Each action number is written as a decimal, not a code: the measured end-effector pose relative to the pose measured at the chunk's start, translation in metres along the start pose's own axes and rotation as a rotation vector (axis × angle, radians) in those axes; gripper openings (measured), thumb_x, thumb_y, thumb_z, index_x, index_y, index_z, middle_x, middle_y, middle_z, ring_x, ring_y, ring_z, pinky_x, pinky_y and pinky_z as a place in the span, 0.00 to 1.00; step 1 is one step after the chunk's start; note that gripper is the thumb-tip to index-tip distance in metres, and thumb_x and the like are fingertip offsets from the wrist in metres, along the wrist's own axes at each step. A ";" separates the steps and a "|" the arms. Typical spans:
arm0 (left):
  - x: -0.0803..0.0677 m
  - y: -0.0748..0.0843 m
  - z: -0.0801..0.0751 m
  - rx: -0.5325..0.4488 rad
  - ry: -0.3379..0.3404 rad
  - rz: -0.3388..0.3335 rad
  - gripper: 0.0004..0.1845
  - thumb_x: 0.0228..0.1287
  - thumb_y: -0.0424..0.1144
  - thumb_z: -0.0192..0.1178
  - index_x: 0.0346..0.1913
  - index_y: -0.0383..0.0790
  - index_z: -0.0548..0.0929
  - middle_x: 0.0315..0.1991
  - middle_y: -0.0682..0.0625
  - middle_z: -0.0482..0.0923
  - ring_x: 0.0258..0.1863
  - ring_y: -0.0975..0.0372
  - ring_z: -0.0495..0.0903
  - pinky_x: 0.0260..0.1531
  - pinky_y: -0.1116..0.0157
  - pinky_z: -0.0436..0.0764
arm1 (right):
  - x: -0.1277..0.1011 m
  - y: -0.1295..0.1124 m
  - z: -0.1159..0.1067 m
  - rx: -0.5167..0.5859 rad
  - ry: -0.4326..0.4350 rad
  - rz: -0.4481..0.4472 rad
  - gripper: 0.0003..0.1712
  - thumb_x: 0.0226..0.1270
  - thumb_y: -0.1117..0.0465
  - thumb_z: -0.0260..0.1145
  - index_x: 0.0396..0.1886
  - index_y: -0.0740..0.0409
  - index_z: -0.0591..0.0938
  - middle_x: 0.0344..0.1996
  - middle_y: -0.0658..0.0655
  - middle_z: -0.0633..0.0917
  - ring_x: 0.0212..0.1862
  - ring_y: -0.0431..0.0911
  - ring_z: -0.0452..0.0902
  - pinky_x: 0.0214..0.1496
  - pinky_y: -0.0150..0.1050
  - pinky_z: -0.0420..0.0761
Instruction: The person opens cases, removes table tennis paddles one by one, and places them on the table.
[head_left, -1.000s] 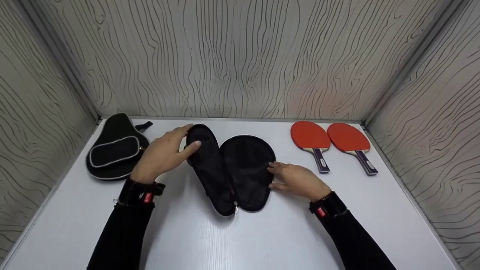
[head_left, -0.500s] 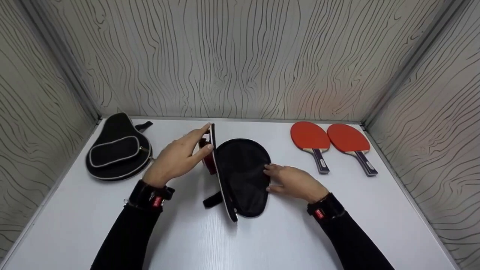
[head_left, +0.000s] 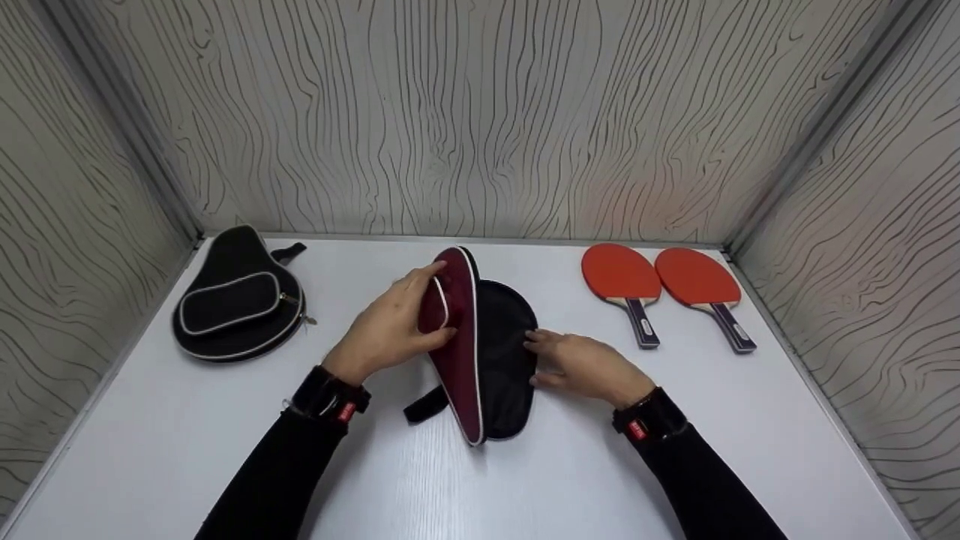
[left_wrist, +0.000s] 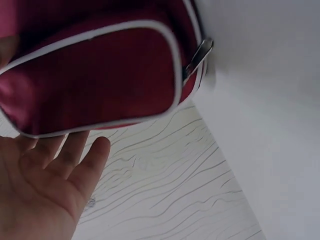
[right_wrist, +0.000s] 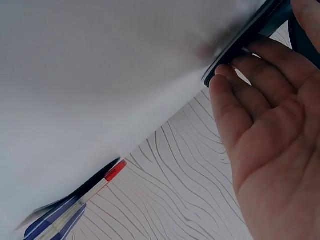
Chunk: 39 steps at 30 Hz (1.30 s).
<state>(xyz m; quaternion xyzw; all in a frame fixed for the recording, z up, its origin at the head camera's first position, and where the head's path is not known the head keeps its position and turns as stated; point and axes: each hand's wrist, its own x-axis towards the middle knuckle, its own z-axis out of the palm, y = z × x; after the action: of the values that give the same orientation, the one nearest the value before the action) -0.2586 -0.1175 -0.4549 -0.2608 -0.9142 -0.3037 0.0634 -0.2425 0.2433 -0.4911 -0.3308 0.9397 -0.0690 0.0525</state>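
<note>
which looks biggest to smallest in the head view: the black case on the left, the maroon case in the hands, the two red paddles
1. maroon case, half folded and nearer the camera, so its lead is unsure
2. black case, close behind it
3. left paddle and right paddle, which look alike, so no ranking between them

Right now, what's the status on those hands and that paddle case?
Left hand grips the maroon case flap, half folded over. Right hand rests flat on the black lower half. Nothing between the halves; two red paddles lie apart at right.
</note>
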 end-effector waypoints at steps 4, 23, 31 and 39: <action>0.000 -0.004 0.013 -0.021 -0.015 0.006 0.59 0.71 0.46 0.81 0.97 0.43 0.57 0.86 0.41 0.75 0.81 0.46 0.80 0.78 0.43 0.87 | 0.001 -0.002 0.002 0.003 0.012 -0.028 0.34 0.84 0.51 0.78 0.79 0.65 0.86 0.82 0.66 0.85 0.81 0.61 0.85 0.78 0.59 0.90; 0.001 -0.005 0.031 0.125 -0.071 0.041 0.52 0.73 0.42 0.80 0.94 0.37 0.65 0.81 0.38 0.82 0.75 0.41 0.86 0.77 0.42 0.88 | -0.004 0.009 -0.010 0.010 0.064 -0.020 0.36 0.86 0.51 0.76 0.84 0.63 0.82 0.83 0.67 0.83 0.84 0.62 0.82 0.82 0.61 0.86; 0.001 -0.001 0.035 0.171 -0.117 0.046 0.47 0.78 0.45 0.80 0.91 0.34 0.70 0.83 0.34 0.81 0.82 0.40 0.83 0.87 0.40 0.79 | -0.008 0.009 -0.027 -0.033 0.177 0.071 0.35 0.87 0.51 0.76 0.84 0.64 0.82 0.81 0.66 0.85 0.82 0.60 0.85 0.79 0.59 0.89; -0.002 -0.001 0.038 0.211 -0.160 0.046 0.41 0.79 0.47 0.80 0.86 0.33 0.77 0.83 0.33 0.81 0.83 0.41 0.82 0.85 0.45 0.82 | -0.009 -0.023 -0.033 -0.060 0.220 -0.024 0.33 0.87 0.53 0.76 0.82 0.62 0.84 0.80 0.63 0.87 0.80 0.58 0.87 0.76 0.57 0.91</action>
<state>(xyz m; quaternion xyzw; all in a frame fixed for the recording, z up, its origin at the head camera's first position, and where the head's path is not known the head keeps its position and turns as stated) -0.2558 -0.0965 -0.4860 -0.2971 -0.9369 -0.1826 0.0241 -0.2261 0.2342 -0.4539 -0.3338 0.9375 -0.0771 -0.0616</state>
